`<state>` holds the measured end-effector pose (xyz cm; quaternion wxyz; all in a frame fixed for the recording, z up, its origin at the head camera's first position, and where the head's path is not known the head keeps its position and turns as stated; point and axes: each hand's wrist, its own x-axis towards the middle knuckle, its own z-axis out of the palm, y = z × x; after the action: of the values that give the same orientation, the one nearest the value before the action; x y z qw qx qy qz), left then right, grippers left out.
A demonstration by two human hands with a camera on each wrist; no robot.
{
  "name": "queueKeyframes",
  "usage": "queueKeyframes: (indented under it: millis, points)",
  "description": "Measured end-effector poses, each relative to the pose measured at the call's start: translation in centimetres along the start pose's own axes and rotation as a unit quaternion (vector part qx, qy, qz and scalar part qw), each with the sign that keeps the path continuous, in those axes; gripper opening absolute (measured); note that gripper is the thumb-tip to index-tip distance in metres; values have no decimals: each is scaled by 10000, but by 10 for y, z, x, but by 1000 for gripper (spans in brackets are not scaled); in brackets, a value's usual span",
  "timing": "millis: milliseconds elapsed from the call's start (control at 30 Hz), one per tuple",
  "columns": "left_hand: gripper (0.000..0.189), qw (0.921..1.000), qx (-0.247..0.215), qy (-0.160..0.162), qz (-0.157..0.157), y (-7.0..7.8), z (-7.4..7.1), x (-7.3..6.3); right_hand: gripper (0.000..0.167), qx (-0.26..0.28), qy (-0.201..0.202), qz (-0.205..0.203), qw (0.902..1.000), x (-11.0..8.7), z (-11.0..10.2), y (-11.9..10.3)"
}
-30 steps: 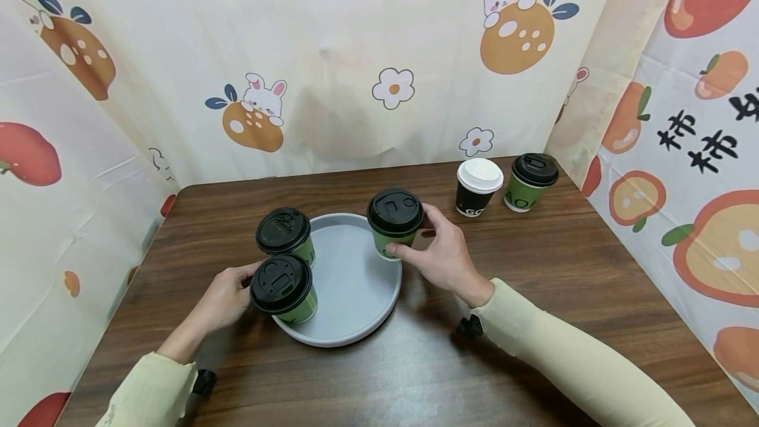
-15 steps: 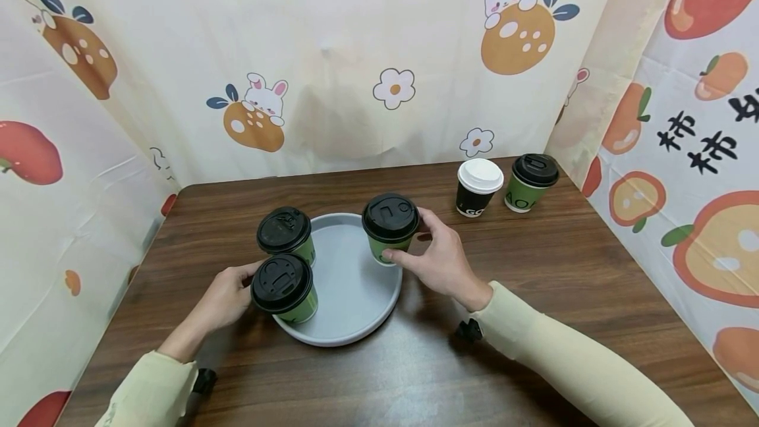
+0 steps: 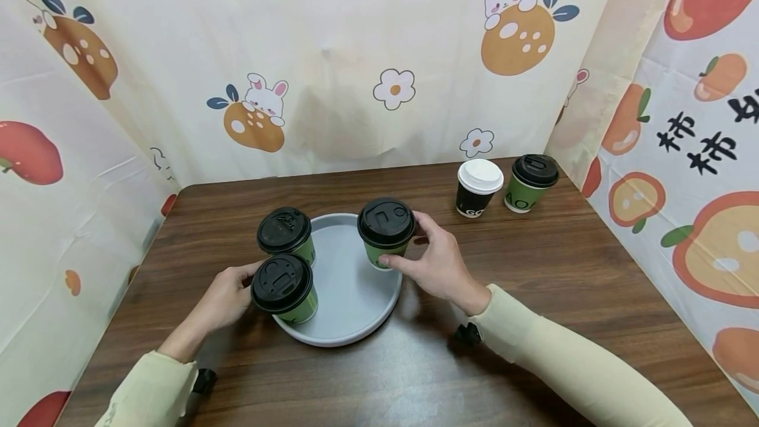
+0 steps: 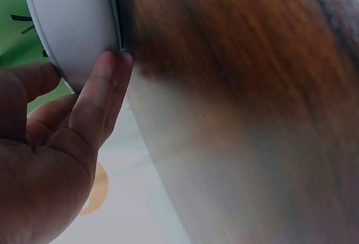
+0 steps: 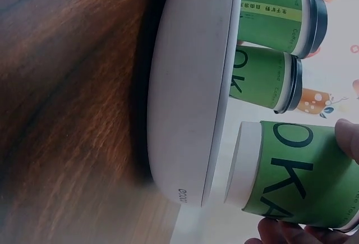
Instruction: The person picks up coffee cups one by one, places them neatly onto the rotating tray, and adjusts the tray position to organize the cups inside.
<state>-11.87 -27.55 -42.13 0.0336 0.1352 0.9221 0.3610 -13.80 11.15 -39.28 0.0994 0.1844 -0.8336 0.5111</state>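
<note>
My right hand (image 3: 441, 269) grips a green paper coffee cup with a black lid (image 3: 387, 224), upright over the right side of a round grey tray (image 3: 356, 308). In the right wrist view, this cup's white base (image 5: 244, 165) is apart from the tray rim (image 5: 219, 115). Two similar green cups, a front one (image 3: 282, 284) and a rear one (image 3: 284, 232), stand on the tray's left side. My left hand (image 3: 225, 298) holds the tray's left edge; in the left wrist view its fingers (image 4: 92, 101) lie against the tray's outer wall, thumb near the rim.
On the wooden table (image 3: 510, 348), at the back right, stand a black cup with a white lid (image 3: 479, 186) and another green cup with a black lid (image 3: 530, 182). Printed cloth (image 3: 344, 31) encloses the table's back and sides.
My right hand has brought its cup a little left and toward me, further over the tray. The left hand, the tray and the other cups have stayed in place.
</note>
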Motion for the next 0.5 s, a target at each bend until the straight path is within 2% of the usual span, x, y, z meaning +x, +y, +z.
queueKeyframes:
  millis: [500]
  points:
    - [43, 10000, 29, -4, -51, 0, 0, 0, 74, -61, -71, -49, 9999, -3, 4, -3]
